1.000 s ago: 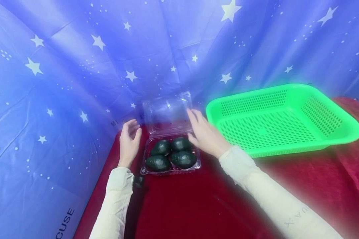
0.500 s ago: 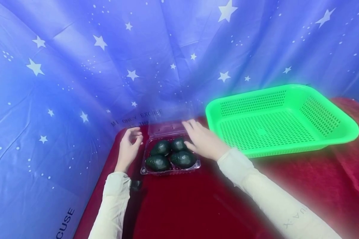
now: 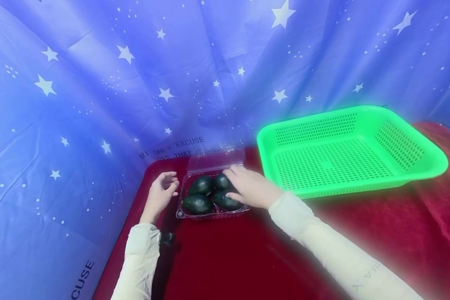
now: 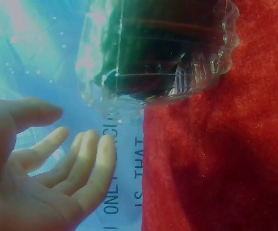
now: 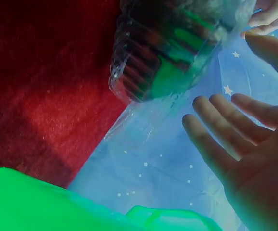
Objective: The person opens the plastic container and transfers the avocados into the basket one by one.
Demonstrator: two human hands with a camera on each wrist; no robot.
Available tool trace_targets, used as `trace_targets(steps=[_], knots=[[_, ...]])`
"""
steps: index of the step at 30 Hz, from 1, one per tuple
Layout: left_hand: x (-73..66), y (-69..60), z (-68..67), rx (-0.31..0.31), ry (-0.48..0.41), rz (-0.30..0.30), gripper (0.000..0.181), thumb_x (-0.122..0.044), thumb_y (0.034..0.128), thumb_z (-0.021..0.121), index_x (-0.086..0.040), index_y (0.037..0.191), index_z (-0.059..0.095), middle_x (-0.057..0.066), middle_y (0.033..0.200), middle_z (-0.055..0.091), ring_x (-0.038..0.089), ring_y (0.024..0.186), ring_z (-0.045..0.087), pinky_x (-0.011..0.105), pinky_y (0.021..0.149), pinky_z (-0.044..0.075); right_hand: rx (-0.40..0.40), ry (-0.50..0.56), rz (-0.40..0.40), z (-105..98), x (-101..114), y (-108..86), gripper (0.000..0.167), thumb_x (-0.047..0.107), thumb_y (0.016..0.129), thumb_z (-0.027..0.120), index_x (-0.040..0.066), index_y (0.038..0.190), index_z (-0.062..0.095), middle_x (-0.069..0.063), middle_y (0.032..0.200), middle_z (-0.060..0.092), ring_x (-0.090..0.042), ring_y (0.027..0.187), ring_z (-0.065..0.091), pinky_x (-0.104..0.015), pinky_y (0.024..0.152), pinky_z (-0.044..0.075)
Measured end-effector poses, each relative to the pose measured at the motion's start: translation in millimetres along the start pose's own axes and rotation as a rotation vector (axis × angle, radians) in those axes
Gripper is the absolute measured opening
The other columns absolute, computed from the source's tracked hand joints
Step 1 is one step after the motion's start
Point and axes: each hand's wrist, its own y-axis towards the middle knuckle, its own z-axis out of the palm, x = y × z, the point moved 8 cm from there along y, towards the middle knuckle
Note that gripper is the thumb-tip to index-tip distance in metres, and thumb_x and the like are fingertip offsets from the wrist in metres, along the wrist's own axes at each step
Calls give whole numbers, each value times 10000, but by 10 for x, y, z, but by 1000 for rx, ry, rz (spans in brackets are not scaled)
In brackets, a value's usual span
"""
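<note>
Nearest, leading back from the wrists, a pale left sleeve (image 3: 138,258) and a pale right sleeve (image 3: 337,250) reach over a red cloth (image 3: 217,258), which spreads beneath both hands. Just beside the left cuff is a small dark object (image 3: 167,238), too unclear to name.

Ahead of the sleeves, the left hand (image 3: 159,193) and the right hand (image 3: 253,187) are well apart from each other, one toward each side of a clear box (image 3: 180,213). The left hand is just beside the box, its fingers loosely bent and holding nothing. The right hand also holds nothing; its fingers are extended, and from the head it overlaps the right part of the box. Whether its thumb touches the box or the fruit cannot be told.

Between the hands, four dark green avocados (image 3: 197,204) sit inside the box in two rows of two, the right-hand pair partly hidden by the right hand. Beyond the fingertips, the transparent lid (image 3: 216,159) is open, at the box's far edge.

To the right of the right hand is a bright green basket (image 3: 326,164) with perforated sides. Farthest off, past both hands, hangs a blue curtain (image 3: 210,62) with white stars and dark lettering.
</note>
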Motion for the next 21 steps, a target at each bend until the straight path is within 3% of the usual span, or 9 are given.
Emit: trace_targets(steps=[5, 9, 21], knots=[[71, -67, 74, 78, -21, -56, 418, -38, 980, 574, 68, 1375, 486, 302, 1282, 564, 376, 1147, 600, 268, 753, 598, 15, -2, -5, 53, 28, -23, 544, 377, 883, 746, 22, 1251, 562, -116, 1106, 576, -220, 972, 579, -337, 840, 577], [141, -119, 120, 117, -28, -86, 446, -40, 972, 591, 79, 1386, 473, 311, 1262, 567, 337, 1099, 626, 281, 732, 603, 25, -24, -25, 109, 62, -36, 570, 414, 867, 755, 30, 1250, 579, -124, 1112, 596, -237, 985, 593, -349, 832, 581], [253, -157, 115, 133, -67, -133, 419, -31, 956, 602, 71, 1356, 531, 242, 1117, 632, 83, 833, 612, 255, 631, 587, 24, -43, -74, 200, 145, -71, 590, 461, 819, 787, 41, 1200, 623, -96, 1072, 615, -239, 983, 584, -352, 834, 572]])
